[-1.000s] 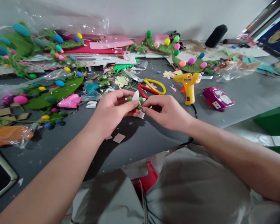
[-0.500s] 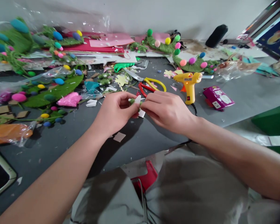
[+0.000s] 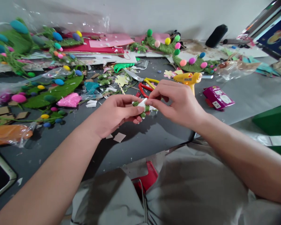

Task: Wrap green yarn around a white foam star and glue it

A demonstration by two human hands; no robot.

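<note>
Being held above the table (image 3: pixel 140 140) by left hand (image 3: pixel 115 111), thumb against fingers, green-and-white piece (image 3: pixel 147 108) is seemingly pinched at white tip by right hand (image 3: pixel 175 100), since raised; handling judged unfinished.

We see one small craft piece (image 3: pixel 147 108) of green yarn and stiff-looking white material, its outline pointed and roughly star-like. The green yarn (image 3: pixel 142 114) bunches in short wrapped sections, with white showing between them and a white tip jutting out to the right. We find it raised above the tabletop (image 3: pixel 168 131), tilted, its left part gripped between the thumb and fingers of the left hand (image 3: pixel 113 114). Its upper white edge meets the right hand's (image 3: pixel 176 101) fingertips; we cannot tell whether they pinch it.
</note>
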